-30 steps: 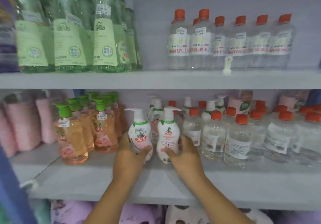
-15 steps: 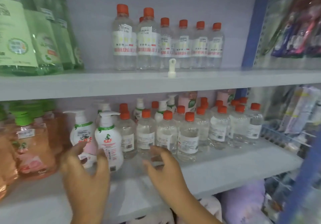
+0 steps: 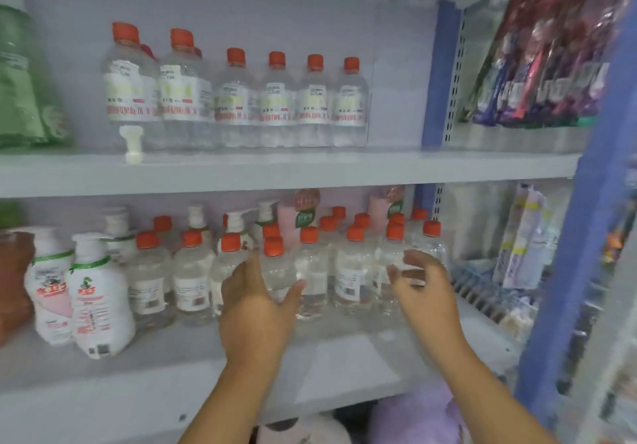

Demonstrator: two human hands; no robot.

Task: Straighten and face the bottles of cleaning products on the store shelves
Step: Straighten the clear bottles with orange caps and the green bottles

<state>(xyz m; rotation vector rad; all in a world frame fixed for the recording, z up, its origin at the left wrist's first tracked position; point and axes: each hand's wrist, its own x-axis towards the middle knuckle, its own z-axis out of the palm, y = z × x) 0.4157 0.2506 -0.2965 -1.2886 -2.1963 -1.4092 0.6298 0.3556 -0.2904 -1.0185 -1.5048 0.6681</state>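
Both hands (image 3: 256, 300) left pump bottles (image 3: 100, 302) (now open).

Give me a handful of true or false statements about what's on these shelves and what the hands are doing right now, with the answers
1. The clear plastic bottles on the upper shelf have orange-red caps. True.
2. The left hand grips a white pump bottle. False: the white pump bottles with green collars stand untouched, well to its left; the hand is open at the small clear orange-capped bottles on the lower shelf.
3. The right hand holds nothing. True.
4. A small white plastic clip sits at the upper shelf's front edge. True.
5. The lower shelf's clear bottles have green caps. False: they are orange-red.
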